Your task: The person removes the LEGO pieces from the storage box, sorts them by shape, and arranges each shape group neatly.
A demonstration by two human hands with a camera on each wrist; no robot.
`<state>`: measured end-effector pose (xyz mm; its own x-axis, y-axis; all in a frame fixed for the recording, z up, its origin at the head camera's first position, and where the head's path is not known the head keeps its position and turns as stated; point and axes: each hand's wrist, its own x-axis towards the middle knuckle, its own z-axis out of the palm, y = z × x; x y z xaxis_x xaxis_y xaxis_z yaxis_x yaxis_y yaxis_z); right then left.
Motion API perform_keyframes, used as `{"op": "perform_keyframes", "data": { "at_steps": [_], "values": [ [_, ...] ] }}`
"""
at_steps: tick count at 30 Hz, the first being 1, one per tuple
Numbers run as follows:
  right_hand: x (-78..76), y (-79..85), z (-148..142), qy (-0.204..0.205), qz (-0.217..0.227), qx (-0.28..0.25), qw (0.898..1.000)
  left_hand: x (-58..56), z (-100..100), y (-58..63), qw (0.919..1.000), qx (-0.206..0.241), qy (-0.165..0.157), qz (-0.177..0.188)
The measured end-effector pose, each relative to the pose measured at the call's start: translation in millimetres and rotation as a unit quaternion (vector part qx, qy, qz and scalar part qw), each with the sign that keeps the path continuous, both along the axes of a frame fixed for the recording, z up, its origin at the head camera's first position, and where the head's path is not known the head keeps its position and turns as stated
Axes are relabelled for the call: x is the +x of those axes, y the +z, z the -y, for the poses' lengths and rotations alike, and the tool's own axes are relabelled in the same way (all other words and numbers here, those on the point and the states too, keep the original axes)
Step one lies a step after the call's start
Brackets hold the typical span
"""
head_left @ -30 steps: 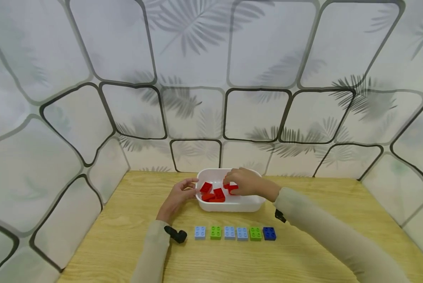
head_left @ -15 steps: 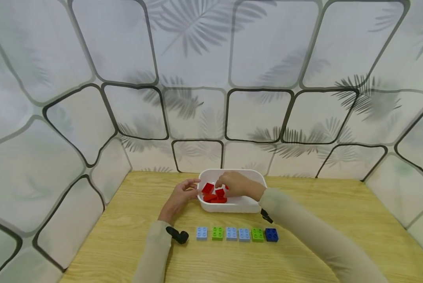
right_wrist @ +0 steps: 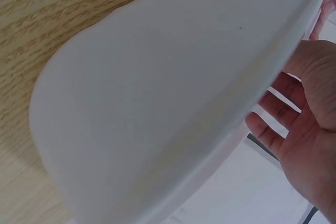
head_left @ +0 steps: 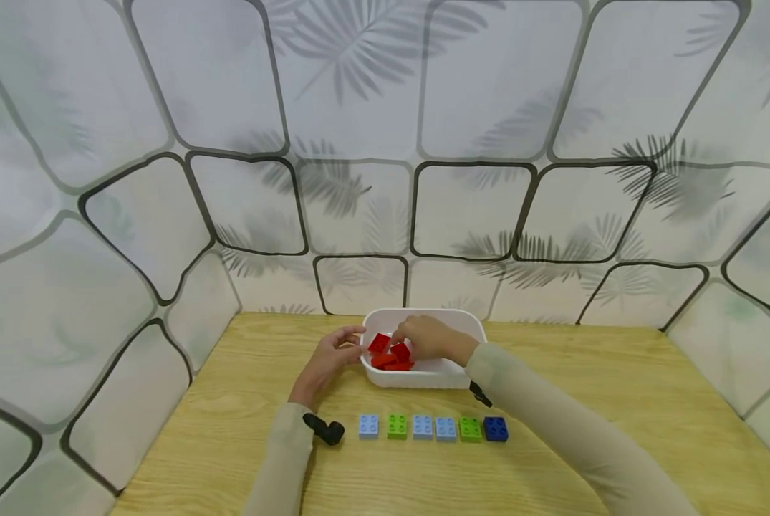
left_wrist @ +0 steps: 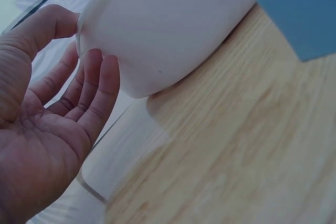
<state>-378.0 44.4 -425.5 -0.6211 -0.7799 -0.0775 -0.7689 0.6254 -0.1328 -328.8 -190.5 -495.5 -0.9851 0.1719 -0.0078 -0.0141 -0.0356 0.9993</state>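
Observation:
A white plastic tub (head_left: pixel 449 376) stands at the back of the table, with several red toy bricks (head_left: pixel 379 343) in its left half. My left hand (head_left: pixel 323 362) holds the tub's left end; in the left wrist view the thumb is at the rim and curled fingers (left_wrist: pixel 107 85) lie against the outer wall. My right hand (head_left: pixel 426 337) reaches over the front rim into the tub, fingers pointing down among the red bricks. In the right wrist view its fingertips are partly hidden behind the tub wall (right_wrist: pixel 131 87), and I cannot tell whether they hold a brick.
In front of the tub, a row of toy bricks lies on the wooden table (head_left: pixel 423 480): light blue (head_left: pixel 368 426), green (head_left: pixel 397 426), two more light blue, another green, and dark blue (head_left: pixel 496 428) at the right end. A patterned curtain (head_left: pixel 359 215) surrounds the table.
My right hand has moved left inside the tub, and red bricks seen by its fingers earlier are now hidden behind it. The left hand stays at the tub's left end.

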Motion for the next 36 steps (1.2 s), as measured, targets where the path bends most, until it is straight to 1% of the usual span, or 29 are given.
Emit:
{"op": "perform_keyframes", "data": {
  "at_steps": [6,9,17,19,24,29,33,36],
  "values": [
    [0.7,1.6,3.6,-0.013,0.007,0.007,1.0,-0.5,1.3,-0.9,1.0,0.003,0.0,0.001],
    [0.5,0.2,5.7,-0.011,0.011,0.012,1.0,-0.3,0.6,-1.3,1.0,0.004,0.004,0.004],
    [0.8,-0.3,9.7,0.008,0.012,0.021,1.0,-1.7,0.6,-1.8,0.9999,0.009,-0.006,-0.002],
    [0.5,0.8,9.6,0.005,0.015,0.023,1.0,-2.2,0.9,-1.4,0.9999,0.009,-0.008,-0.003],
    [-2.0,1.4,8.3,-0.021,0.02,0.037,0.999,-2.2,1.5,-0.5,0.9999,0.008,-0.007,0.001],
    [-2.5,1.2,8.8,-0.031,0.018,0.045,0.998,-1.3,1.0,1.2,1.0,0.008,-0.003,0.003],
    [-0.9,2.1,10.7,-0.032,0.015,0.05,0.998,-1.1,0.9,1.5,1.0,0.006,-0.003,0.001],
    [0.0,1.9,12.2,-0.023,0.007,0.059,0.998,-0.8,1.0,1.6,1.0,0.006,-0.004,0.001]
  ]
}}
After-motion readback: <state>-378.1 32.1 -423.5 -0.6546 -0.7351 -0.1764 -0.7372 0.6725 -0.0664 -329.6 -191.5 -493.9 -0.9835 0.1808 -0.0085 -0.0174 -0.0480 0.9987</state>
